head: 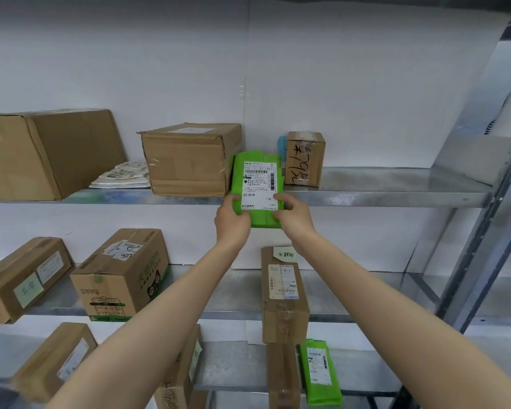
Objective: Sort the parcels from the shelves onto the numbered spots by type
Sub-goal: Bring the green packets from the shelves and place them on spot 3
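Right, both hands raised before upper shelf [381, 187] edge. Left hand [230, 219] and right hand [292, 214] grip green parcel [257, 188] by lower corners, thumbs on front. Parcel upright; medium box [186, 160] at its nine o'clock, small scribbled box [304, 157] at two o'clock.

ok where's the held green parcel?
Head view, centre: the green parcel is gripped by the left hand and right hand at the front edge of the upper shelf, between the taped carton and the small scribbled box.

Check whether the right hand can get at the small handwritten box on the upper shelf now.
Likely not yet: right hand and left hand both grip the green parcel. Path to the small box itself looks clear.
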